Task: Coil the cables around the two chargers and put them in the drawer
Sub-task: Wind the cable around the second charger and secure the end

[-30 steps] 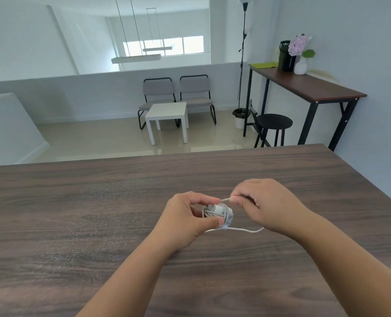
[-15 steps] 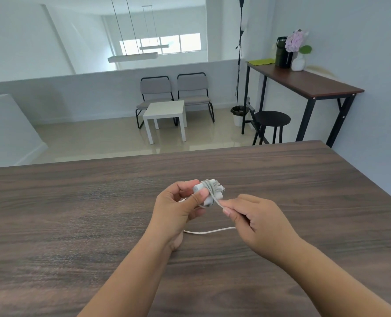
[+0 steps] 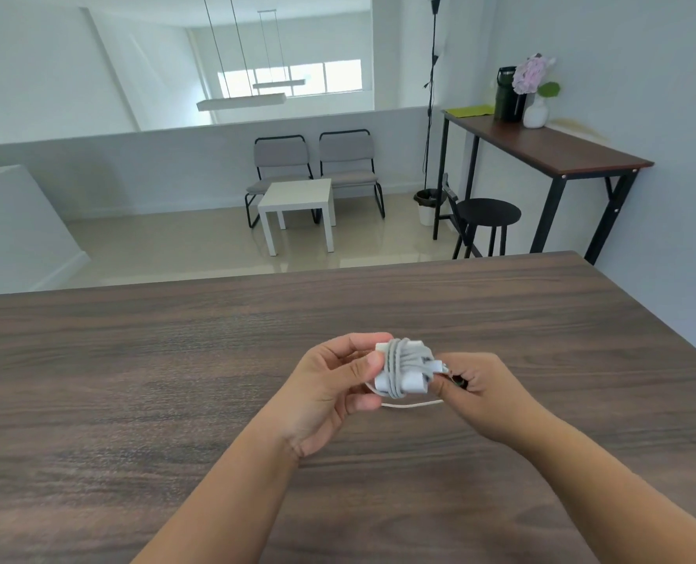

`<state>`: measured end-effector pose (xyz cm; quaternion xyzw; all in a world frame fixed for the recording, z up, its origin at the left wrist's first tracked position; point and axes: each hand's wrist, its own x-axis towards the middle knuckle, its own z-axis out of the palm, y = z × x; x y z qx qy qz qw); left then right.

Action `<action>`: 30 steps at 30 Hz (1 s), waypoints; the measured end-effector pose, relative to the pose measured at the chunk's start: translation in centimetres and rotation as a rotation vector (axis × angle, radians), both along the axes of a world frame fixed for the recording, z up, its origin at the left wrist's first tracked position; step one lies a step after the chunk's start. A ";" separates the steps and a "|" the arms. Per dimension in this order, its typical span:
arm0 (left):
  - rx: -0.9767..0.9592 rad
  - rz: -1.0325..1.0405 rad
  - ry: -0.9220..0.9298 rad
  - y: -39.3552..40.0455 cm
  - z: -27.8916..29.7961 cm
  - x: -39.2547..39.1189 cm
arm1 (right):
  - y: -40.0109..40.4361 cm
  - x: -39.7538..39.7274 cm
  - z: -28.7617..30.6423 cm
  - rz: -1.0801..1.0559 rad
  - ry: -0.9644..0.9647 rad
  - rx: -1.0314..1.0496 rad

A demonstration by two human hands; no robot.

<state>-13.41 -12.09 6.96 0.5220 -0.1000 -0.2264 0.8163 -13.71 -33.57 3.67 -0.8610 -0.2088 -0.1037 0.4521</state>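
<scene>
Holding a white charger (image 3: 399, 370) above the dark wooden table (image 3: 134, 380), the left hand (image 3: 330, 396) pinches the block by its left end, thumb on the near face and the fingers (image 3: 362, 341) curled over the far edge. Grey-white cable (image 3: 413, 404) is already wound many times around the middle of the charger, the turns lying side by side and crossing its width. To the right of those turns, the right hand (image 3: 476, 394) is closed in a tight pinch on the cable's end, just beside the charger's right edge, with the thumb and forefinger pressed together; a small white plug piece shows between them and the block. Below the fingers of both hands, one loose stretch of cable hangs in a shallow curve, running from under the charger toward the right hand's thumb. Whether that loop touches the tabletop cannot be told. Both forearms reach in from the near edge. Only this one charger is in view, held between the two hands, clear of the table surface.
</scene>
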 end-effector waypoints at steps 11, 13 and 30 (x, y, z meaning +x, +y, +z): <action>0.739 0.179 -0.450 -0.6 -0.9 0.1 | -0.2 0.9 2.9 -0.026 -0.203 -0.451; 0.747 0.268 -0.486 -0.7 -0.8 0.2 | 0.1 0.5 2.7 -0.045 -0.204 -0.417; 0.108 0.543 -0.024 -1.6 0.1 0.6 | 2.6 -2.6 0.7 -0.171 -0.455 -0.177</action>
